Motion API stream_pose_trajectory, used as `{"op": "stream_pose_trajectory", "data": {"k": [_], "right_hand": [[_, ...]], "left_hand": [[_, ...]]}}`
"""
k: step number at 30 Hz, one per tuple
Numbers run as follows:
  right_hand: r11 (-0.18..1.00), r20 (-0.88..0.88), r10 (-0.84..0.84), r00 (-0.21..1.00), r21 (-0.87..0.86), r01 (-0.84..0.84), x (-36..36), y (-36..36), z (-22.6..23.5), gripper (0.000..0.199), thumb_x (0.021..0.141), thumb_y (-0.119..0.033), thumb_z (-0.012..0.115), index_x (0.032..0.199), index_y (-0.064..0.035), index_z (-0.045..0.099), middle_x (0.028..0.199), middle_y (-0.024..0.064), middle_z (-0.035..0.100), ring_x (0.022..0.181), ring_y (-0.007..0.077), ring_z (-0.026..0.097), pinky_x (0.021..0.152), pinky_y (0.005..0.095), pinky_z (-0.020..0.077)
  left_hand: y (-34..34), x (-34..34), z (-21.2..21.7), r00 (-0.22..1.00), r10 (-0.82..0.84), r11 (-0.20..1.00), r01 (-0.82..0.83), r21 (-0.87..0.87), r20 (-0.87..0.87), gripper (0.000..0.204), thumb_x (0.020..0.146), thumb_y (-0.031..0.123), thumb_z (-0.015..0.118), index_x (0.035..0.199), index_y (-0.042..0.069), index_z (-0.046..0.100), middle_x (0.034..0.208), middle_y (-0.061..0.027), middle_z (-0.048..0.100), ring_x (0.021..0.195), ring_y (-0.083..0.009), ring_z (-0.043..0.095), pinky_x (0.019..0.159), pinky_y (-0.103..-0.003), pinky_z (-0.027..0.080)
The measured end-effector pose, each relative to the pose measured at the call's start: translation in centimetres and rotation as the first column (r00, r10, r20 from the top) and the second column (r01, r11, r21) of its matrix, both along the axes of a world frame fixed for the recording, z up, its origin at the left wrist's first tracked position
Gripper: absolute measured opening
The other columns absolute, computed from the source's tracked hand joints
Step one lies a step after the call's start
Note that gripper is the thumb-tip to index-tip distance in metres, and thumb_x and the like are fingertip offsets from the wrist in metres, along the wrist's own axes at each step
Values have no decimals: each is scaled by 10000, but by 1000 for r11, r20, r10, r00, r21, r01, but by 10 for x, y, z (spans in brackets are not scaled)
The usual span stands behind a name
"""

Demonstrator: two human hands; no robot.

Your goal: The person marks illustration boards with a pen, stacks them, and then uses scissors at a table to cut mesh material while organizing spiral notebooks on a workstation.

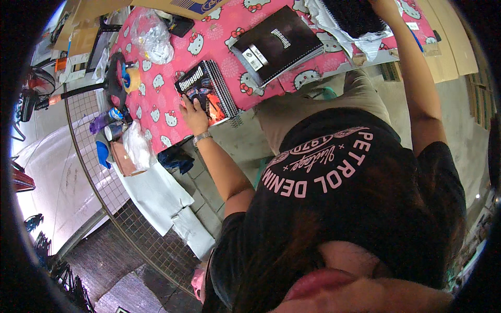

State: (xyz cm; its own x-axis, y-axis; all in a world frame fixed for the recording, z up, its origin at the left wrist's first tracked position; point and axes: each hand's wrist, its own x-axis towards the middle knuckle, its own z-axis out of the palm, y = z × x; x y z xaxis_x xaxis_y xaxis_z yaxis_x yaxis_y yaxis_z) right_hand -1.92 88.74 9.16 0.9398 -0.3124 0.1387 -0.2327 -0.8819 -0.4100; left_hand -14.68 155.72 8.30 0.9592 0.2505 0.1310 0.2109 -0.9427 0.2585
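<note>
My left hand (194,116) rests on the lower left edge of a small stack of spiral notebooks (211,88), fingers stretched out over the top cover. That cover is black with a red and orange picture. To the right of the stack lies a larger black spiral notebook (279,44) with a pale label, on top of others. My right hand (385,7) reaches to the top edge of the view, beside a black, ridged-looking bundle (355,15) on white plastic wrapping (371,48). Its fingers are mostly cut off by the frame.
A pink patterned cloth (162,91) covers the table. At its left are a clear plastic bag (151,39), tape rolls (131,78), a white bag (138,146) and a purple item (104,121). Cardboard (182,6) stands at the back; a wire grid (86,151) borders the left.
</note>
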Motion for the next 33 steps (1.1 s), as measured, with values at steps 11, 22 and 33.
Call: {"op": "stream_pose_trajectory", "data": {"k": [11, 22, 33], "right_hand": [[996, -13, 25, 1000, 91, -24, 10, 4, 16, 350, 846, -322, 641, 1070, -57, 690, 982, 153, 706, 899, 284, 681, 805, 374, 515], [986, 58, 158, 986, -70, -154, 24, -23, 6, 416, 876, -311, 610, 1243, -114, 605, 997, 167, 701, 910, 350, 673, 791, 425, 512], [562, 473, -133, 871, 760, -326, -22, 38, 125, 433, 877, -61, 540, 1302, 22, 526, 1083, 170, 659, 881, 183, 633, 769, 268, 492]], "left_hand": [[-36, 5, 16, 959, 273, 953, -280, 116, 70, 512, 957, 408, 475, 1402, 154, 446, 1434, -251, 386, 1271, -430, 424, 993, -561, 374], [-295, 7, 42, 654, -751, 659, 733, 168, 90, 397, 794, 263, 636, 1138, 68, 597, 1179, -114, 588, 1001, -309, 603, 829, -454, 505], [-260, 27, 151, 681, -723, 690, 716, 102, 111, 268, 771, 163, 596, 1030, 106, 637, 879, -110, 680, 839, -292, 676, 649, -434, 535]]}}
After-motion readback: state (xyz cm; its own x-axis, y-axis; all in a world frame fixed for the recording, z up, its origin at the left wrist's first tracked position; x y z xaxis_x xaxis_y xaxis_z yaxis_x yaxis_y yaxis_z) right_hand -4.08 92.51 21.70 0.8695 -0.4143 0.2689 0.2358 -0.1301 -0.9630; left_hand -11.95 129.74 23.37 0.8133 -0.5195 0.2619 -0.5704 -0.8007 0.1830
